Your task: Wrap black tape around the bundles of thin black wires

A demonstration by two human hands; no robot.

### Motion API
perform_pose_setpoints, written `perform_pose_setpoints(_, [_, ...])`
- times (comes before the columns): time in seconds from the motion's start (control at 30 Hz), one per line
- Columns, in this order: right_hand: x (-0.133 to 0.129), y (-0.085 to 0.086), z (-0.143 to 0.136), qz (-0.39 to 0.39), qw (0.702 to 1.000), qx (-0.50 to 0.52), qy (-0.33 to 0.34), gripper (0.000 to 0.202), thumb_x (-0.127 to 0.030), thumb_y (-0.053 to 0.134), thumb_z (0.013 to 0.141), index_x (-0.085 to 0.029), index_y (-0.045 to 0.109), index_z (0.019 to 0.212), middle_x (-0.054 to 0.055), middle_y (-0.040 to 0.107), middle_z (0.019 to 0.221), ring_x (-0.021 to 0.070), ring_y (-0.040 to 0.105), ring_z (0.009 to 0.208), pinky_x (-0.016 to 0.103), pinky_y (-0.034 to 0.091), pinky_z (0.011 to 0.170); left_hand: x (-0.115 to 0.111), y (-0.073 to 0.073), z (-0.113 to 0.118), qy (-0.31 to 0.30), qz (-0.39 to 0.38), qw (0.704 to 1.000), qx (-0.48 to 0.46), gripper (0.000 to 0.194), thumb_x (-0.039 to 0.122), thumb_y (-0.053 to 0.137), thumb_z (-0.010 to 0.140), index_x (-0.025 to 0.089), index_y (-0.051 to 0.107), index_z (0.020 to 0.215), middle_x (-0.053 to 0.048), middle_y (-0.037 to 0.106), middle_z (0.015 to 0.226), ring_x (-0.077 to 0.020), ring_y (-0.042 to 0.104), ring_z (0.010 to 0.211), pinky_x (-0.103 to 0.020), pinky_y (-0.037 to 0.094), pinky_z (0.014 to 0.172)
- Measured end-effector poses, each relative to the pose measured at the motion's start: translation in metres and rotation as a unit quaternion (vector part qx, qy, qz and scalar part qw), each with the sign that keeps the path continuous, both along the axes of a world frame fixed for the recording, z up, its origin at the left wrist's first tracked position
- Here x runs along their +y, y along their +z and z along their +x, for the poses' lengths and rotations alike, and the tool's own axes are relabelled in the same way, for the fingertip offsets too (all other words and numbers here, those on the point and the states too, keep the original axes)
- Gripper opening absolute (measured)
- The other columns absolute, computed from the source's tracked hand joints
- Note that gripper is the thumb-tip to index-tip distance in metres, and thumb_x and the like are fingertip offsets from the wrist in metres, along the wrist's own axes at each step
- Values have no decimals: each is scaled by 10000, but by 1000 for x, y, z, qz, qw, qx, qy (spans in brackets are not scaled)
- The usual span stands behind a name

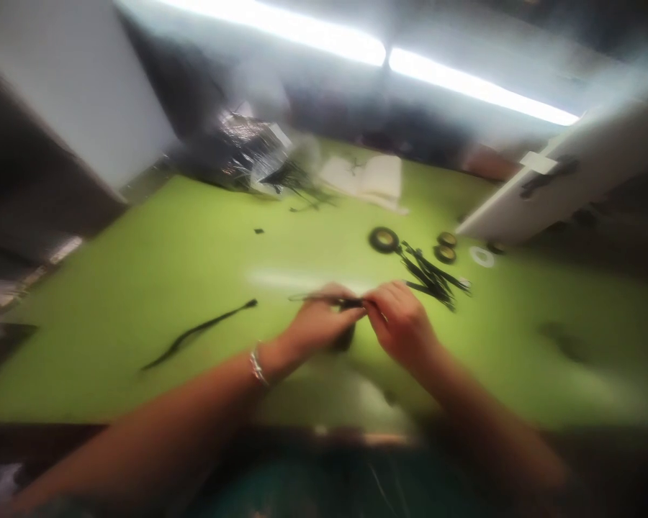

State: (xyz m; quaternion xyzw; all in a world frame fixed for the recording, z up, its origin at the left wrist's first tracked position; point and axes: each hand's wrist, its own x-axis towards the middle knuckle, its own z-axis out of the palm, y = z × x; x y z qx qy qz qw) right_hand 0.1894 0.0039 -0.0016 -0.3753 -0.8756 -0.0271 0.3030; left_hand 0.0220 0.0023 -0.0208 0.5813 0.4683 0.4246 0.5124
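Observation:
Over the middle of the green table (156, 280), my left hand (324, 316) is closed on a thin dark cable (351, 303). A thin loop of it sticks out to the left of the fingers. My right hand (399, 316) pinches the same cable at its right end, with thumb and fingertips together. The two hands nearly touch, and the fingers hide most of the cable's detail. To the left, a single black cable (199, 327) with a small end piece lies on the table. Right of my hands rests a bundle of black cables (432, 277).
Beyond the bundle lie a black tape roll (384, 239), two smaller rolls (446, 247) and a white ring (482, 257). Shiny plastic bags (253, 147) and an open notebook (367, 178) sit at the back. A white panel (551, 180) stands at right.

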Motion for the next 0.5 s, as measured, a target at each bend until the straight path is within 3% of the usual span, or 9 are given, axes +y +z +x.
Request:
perform_pose_setpoints(0.17, [1, -3, 0, 11, 1000, 11, -8, 112, -120, 489, 891, -191, 552, 831, 45, 578, 731, 191, 475, 716, 329, 419, 688, 3, -6, -1, -32, -40, 993, -107, 213, 322, 694, 755, 150, 725, 875, -73, 707, 915, -209, 619, 901, -310, 478, 815])
perform_pose_setpoints(0.33, [0, -5, -2, 89, 995, -23, -24, 109, -88, 516, 861, -184, 566, 848, 46, 536, 698, 202, 465, 726, 335, 446, 723, 1, -1, -3, -40, -94, 981, -167, 210, 348, 718, 740, 139, 711, 753, -31, 661, 700, -163, 582, 728, -267, 449, 679])
perform_pose_setpoints(0.5, [5, -11, 1, 170, 985, -21, 10, 206, -74, 562, 837, -176, 569, 1016, 42, 569, 724, 210, 510, 800, 356, 472, 821, -4, 0, -2, -8, -149, 970, -193, 384, 486, 658, 781, 114, 729, 843, -49, 670, 739, -123, 536, 645, -247, 412, 615])
